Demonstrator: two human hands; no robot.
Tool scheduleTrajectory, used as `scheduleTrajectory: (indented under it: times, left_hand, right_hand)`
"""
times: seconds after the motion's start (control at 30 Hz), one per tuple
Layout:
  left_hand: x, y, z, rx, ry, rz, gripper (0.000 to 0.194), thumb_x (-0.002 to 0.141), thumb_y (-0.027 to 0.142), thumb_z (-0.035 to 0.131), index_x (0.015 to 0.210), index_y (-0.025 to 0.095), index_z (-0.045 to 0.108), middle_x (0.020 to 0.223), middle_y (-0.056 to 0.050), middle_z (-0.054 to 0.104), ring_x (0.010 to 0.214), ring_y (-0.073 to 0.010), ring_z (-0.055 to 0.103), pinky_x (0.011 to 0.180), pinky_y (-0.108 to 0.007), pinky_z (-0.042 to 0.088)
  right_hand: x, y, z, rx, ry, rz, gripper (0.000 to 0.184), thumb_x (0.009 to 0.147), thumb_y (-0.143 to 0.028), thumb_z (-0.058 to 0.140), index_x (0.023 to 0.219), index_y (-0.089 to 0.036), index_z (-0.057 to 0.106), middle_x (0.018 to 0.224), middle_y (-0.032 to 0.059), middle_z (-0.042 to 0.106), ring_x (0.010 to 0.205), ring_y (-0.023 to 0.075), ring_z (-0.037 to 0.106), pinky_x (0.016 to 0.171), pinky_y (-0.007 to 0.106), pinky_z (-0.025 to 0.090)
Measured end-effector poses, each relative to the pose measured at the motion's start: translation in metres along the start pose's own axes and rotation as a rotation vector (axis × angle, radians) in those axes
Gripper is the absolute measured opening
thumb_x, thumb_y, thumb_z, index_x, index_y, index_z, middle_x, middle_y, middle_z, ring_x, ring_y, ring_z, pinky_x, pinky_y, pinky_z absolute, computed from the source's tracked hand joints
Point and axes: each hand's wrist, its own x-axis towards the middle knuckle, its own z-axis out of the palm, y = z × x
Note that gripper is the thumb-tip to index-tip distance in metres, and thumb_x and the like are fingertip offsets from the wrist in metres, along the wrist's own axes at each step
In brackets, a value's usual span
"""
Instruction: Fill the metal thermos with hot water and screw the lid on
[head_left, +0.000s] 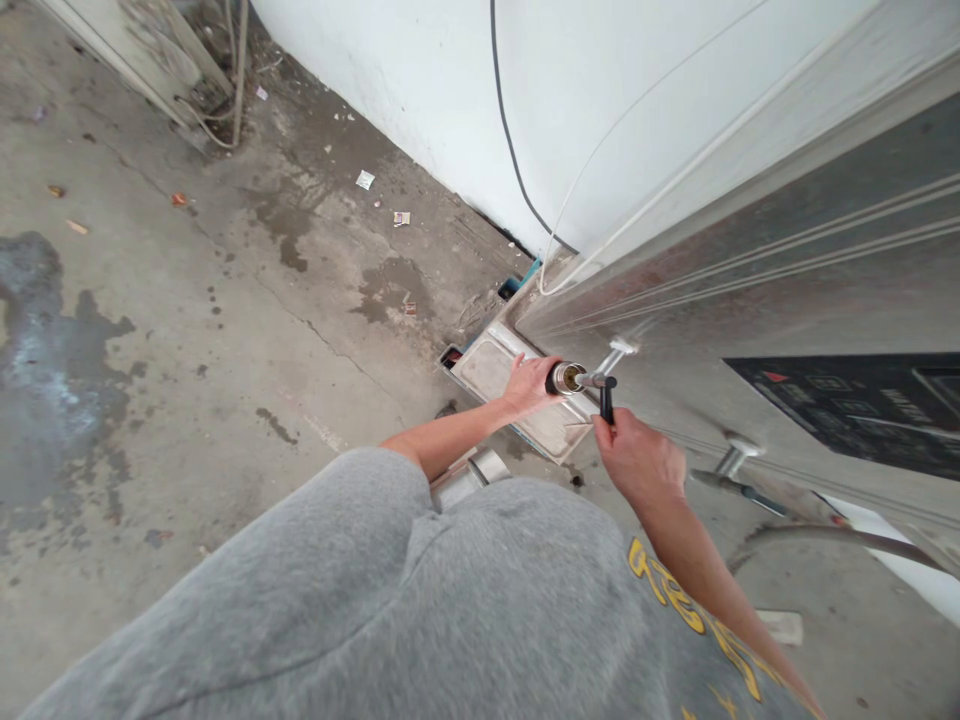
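My left hand [529,385] is wrapped round a dark bottle [568,378] with a bare metal neck, its open mouth facing up. The spout of a metal tap [596,381] sits right over that mouth; I cannot tell if water runs. My right hand [641,455] is closed on the tap's black handle [607,402], its fingertips partly hidden. Below the bottle is a pale, dirty drip tray [487,370]. Both taps come out of a tall stainless-steel water dispenser [675,300].
A second tap [739,480] with a black handle sticks out to the right. A black panel [862,400] is on the dispenser's front. A hose [840,535] curves at the right. Wet patches and litter mark the concrete floor [225,330]; a white wall [420,90] stands behind.
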Motion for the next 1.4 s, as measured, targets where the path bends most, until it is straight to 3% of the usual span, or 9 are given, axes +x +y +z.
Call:
scheduleTrajectory:
  times: [0.17, 0.37, 0.7, 0.97, 1.2, 1.4]
  left_hand:
    - [0.000, 0.003, -0.004, 0.002, -0.011, -0.007, 0.070, 0.071, 0.037, 0.087, 0.133, 0.028, 0.055, 0.135, -0.006, 0.070, 0.128, -0.0264, 0.061, 0.124, -0.054, 0.020]
    - [-0.001, 0.003, -0.006, 0.009, -0.005, -0.019, 0.069, 0.071, 0.036, 0.087, 0.132, 0.028, 0.055, 0.135, -0.007, 0.070, 0.129, -0.0265, 0.060, 0.125, -0.054, 0.021]
    - [-0.006, -0.004, 0.001, -0.007, 0.029, -0.002, 0.071, 0.070, 0.036, 0.088, 0.133, 0.026, 0.055, 0.134, -0.007, 0.070, 0.128, -0.0276, 0.061, 0.124, -0.056, 0.022]
    - [-0.015, -0.013, 0.001, -0.004, 0.066, -0.013, 0.068, 0.072, 0.037, 0.086, 0.133, 0.025, 0.057, 0.133, -0.007, 0.070, 0.127, -0.0283, 0.061, 0.125, -0.054, 0.022]
    - [-0.028, -0.012, -0.011, 0.002, 0.105, -0.040, 0.070, 0.069, 0.037, 0.088, 0.131, 0.026, 0.058, 0.133, -0.007, 0.070, 0.128, -0.0284, 0.061, 0.124, -0.053, 0.024]
    - [-0.046, -0.010, -0.028, 0.022, 0.148, -0.078, 0.076, 0.068, 0.039, 0.089, 0.135, 0.024, 0.055, 0.137, -0.010, 0.068, 0.133, -0.0265, 0.058, 0.126, -0.048, 0.020]
  right_hand:
    - [0.016, 0.027, 0.001, -0.143, 0.071, -0.104, 0.037, 0.106, -0.040, 0.038, 0.119, -0.015, 0.063, 0.093, 0.0136, 0.072, 0.082, 0.0271, 0.069, 0.059, 0.031, 0.030]
    - [0.038, 0.044, -0.005, -0.155, 0.142, -0.188, 0.037, 0.106, -0.035, 0.039, 0.130, -0.016, 0.061, 0.092, 0.0122, 0.072, 0.080, 0.0239, 0.066, 0.058, 0.030, 0.031]
    - [0.054, 0.051, -0.012, -0.256, 0.195, -0.290, 0.040, 0.106, -0.032, 0.036, 0.139, -0.018, 0.054, 0.109, 0.0132, 0.073, 0.085, 0.0243, 0.068, 0.060, 0.030, 0.030]
    - [0.052, 0.050, -0.011, -0.248, 0.228, -0.282, 0.045, 0.105, -0.031, 0.036, 0.145, -0.017, 0.051, 0.104, 0.0141, 0.074, 0.081, 0.0228, 0.067, 0.059, 0.031, 0.030]
    - [0.055, 0.051, -0.009, -0.264, 0.223, -0.264, 0.047, 0.107, -0.034, 0.037, 0.150, -0.019, 0.048, 0.106, 0.0135, 0.074, 0.084, 0.0254, 0.069, 0.060, 0.031, 0.032]
    - [0.066, 0.055, -0.014, -0.239, 0.190, -0.290, 0.049, 0.108, -0.038, 0.036, 0.154, -0.024, 0.044, 0.102, 0.0117, 0.074, 0.082, 0.0256, 0.069, 0.064, 0.032, 0.040]
